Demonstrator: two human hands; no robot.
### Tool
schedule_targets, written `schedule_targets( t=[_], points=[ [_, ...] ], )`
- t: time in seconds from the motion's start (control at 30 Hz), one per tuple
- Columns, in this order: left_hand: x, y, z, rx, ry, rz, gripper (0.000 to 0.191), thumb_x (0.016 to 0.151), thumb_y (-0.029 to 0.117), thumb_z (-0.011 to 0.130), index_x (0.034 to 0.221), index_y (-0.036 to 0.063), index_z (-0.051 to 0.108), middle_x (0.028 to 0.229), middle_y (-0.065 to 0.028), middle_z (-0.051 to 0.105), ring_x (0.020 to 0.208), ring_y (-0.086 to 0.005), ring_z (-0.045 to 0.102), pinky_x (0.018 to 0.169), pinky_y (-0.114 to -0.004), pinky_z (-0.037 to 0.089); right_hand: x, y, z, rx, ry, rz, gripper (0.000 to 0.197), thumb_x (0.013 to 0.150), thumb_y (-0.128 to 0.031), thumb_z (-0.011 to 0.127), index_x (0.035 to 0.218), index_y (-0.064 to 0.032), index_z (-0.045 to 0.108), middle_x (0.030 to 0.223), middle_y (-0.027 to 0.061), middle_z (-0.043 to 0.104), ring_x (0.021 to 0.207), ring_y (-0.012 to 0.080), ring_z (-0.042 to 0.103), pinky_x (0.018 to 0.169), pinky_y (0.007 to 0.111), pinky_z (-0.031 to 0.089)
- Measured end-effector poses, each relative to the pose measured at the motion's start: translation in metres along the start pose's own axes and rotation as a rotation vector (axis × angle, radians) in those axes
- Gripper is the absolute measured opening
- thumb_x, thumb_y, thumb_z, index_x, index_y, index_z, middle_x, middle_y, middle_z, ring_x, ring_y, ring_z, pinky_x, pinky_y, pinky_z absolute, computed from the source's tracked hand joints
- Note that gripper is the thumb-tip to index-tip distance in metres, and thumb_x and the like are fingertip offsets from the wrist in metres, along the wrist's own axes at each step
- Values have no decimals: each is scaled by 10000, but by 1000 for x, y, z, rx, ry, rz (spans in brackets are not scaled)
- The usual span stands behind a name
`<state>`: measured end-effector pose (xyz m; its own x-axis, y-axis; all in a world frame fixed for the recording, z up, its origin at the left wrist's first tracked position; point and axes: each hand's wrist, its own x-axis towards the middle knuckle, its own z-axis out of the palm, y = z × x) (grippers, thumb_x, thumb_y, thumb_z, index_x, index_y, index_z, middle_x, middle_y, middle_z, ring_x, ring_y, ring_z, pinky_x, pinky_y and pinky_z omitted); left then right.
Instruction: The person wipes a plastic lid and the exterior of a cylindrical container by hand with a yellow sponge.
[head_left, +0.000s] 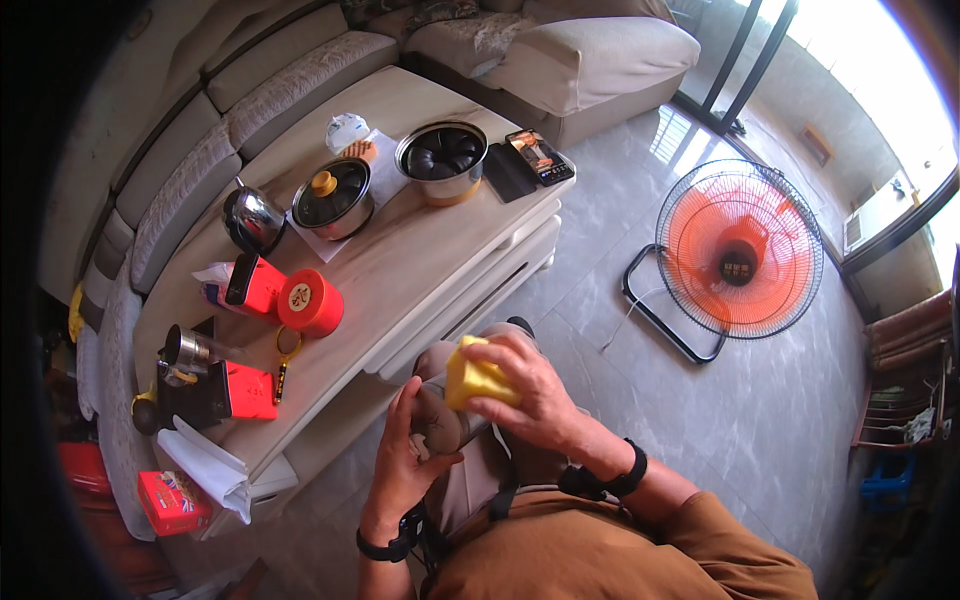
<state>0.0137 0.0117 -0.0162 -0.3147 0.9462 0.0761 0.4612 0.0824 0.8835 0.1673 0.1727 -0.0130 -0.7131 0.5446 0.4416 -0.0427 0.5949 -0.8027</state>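
Note:
Over my lap, my left hand (409, 450) holds a clear, see-through container (448, 424), its thumb and fingers on opposite sides. My right hand (529, 390) grips a yellow sponge or folded cloth (480, 375) at the container's upper right edge. Whether the yellow thing touches the container or reaches inside it cannot be told. Both wrists wear black bands. Beside my hands on the left runs the marble-patterned coffee table (409, 262). A red round canister (310, 303) and a magnifying glass (289, 341) with a dark and gold handle lie there, nearest to my left hand.
Two steel pots (442, 161), a kettle (255, 217), a phone (540, 156), red boxes (251, 390) and a glass pitcher (187, 349) stand on the table. An orange floor fan (739, 251) stands at the right. Sofas (592, 64) border the table's far sides.

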Motion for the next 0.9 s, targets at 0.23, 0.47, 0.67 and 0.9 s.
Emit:
schedule_targets(
  t=[0.23, 0.47, 0.67, 0.9],
  points=[
    [-11, -3, -3, -168, -25, -263, 1100, 629, 181, 879, 1492, 81, 204, 1414, -199, 401, 1244, -309, 460, 1030, -389, 393, -17, 18, 8, -113, 33, 89, 550, 747, -145, 764, 1249, -140, 538, 1090, 151, 556, 994, 340, 579, 828, 406, 495],
    [-5, -13, 4, -99, 113, -144, 1202, 610, 723, 701, 1459, 8, 239, 1357, -269, 439, 1263, -363, 449, 1042, -425, 367, -4, 6, -2, -260, 56, 89, 482, 751, -169, 747, 1191, -140, 552, 1058, 129, 549, 968, 344, 556, 832, 418, 481],
    [-5, -14, 6, -245, 110, -163, 1039, 723, 496, 788, 1463, 56, 207, 1257, -208, 482, 1134, -275, 521, 954, -376, 446, 5, 10, -2, -350, -18, 36, 447, 791, -228, 714, 1198, -129, 556, 1039, 126, 549, 986, 334, 545, 855, 420, 469],
    [-5, -6, 0, -341, 68, -270, 968, 786, 364, 784, 1469, 60, 168, 1290, -189, 433, 1155, -261, 503, 957, -377, 465, 0, 34, 10, -228, -13, 76, 457, 811, -259, 695, 1220, -111, 552, 1020, 134, 556, 970, 332, 547, 848, 417, 470]
  ],
)
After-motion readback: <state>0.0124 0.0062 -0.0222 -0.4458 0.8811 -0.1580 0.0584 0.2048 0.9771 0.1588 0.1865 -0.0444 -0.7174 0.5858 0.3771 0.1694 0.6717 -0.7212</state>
